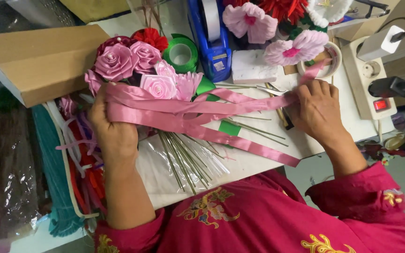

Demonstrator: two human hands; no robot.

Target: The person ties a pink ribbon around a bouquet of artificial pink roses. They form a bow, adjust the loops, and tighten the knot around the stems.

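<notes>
My left hand (111, 129) grips several loops of pink satin ribbon (198, 110) beside a bouquet of pink ribbon roses (127, 63). The ribbon strands stretch right across the white table to my right hand (317, 112), which pinches the ribbon's far end near a pair of scissors (273, 91). A bundle of thin green wire stems (183, 157) lies on clear plastic wrap under the ribbon. One loose ribbon tail (258, 147) runs down toward the table's near edge.
A green tape roll (180, 54) and a blue tape dispenser (212, 40) stand behind the roses. More fabric flowers (277, 28) sit at the back. A power strip (371, 79) lies at right, a cardboard box (38, 58) at left.
</notes>
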